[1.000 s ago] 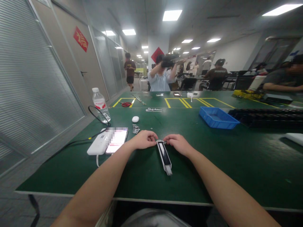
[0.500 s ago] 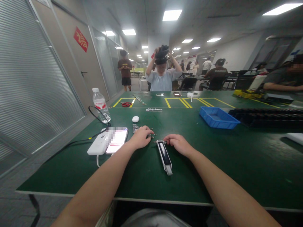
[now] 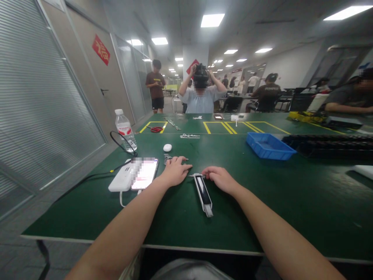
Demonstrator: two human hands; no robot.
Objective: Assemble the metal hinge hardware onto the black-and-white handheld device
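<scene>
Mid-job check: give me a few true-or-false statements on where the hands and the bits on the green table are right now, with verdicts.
1. The right hand touches the far end of the long black-and-white part. True.
2. The left hand grips that part too. False: it lies flat on the table, apart from the part, by the small metal pieces.
3. The phone lies to the left of the left hand, screen lit. True.
4. The blue tray stands left of the water bottle. False: the tray is far right, the bottle far left.
</scene>
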